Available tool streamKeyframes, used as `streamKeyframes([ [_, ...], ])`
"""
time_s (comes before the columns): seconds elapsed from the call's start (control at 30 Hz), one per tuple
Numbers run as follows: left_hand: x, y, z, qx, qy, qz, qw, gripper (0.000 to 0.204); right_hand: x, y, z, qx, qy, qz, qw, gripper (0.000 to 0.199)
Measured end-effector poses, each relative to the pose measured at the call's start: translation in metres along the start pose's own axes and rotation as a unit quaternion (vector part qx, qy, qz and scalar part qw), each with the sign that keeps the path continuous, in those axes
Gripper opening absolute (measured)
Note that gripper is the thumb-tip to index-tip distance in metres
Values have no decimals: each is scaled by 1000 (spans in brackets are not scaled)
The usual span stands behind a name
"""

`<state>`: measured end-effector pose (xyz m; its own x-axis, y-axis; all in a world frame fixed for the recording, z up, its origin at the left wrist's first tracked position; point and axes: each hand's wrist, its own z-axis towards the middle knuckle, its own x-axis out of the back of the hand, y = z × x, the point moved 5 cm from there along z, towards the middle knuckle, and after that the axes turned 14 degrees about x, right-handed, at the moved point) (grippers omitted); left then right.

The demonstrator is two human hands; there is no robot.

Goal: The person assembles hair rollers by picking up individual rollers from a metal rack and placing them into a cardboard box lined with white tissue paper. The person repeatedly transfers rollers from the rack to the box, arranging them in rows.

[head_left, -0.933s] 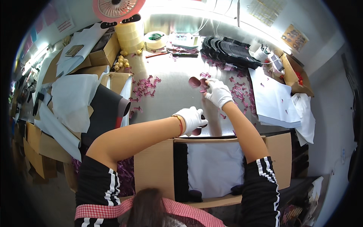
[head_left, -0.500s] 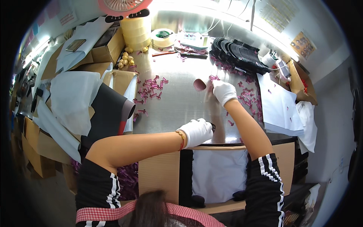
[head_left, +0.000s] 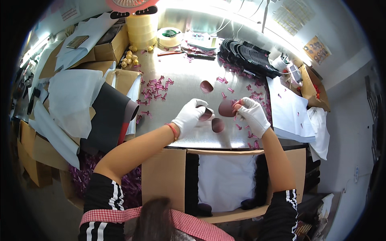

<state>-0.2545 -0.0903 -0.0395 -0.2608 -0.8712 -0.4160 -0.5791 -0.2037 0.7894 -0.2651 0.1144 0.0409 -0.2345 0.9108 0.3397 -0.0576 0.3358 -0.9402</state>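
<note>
My left hand (head_left: 191,117), in a white glove, pinches a dark, brownish-red sunglass lens (head_left: 206,115) above the metal worktable. To its right my right hand (head_left: 253,114), gloved with bare fingertips showing, grips a larger-looking lens (head_left: 226,108) by its right edge. Between and just below the hands shows another lens (head_left: 217,125); I cannot tell whether it touches the table. Farther back a single lens (head_left: 206,86) lies on the metal. Small pink-purple plastic pieces (head_left: 257,96) are scattered near my right hand.
More pink pieces (head_left: 157,89) lie at the left. A row of black stacked items (head_left: 245,58), tape rolls (head_left: 169,38) and pens stand at the back. White sheets (head_left: 289,112) lie at right. An open carton (head_left: 163,174) with white lining sits before me.
My left hand has moved up and forward, now with a lens showing in its fingers. My right hand has come back from among the pink pieces and grips a lens.
</note>
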Motion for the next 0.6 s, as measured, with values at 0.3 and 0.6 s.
streamKeyframes([
  [0.3, -25, -5, -49, 123, -288, -436, 844, 52, -52, -64, -15, 6, -109, -202, 973, 22],
  [0.6, -24, -9, -83, 78, -144, -44, 985, 23, -89, -67, -8, -44, -181, -23, 982, 37],
])
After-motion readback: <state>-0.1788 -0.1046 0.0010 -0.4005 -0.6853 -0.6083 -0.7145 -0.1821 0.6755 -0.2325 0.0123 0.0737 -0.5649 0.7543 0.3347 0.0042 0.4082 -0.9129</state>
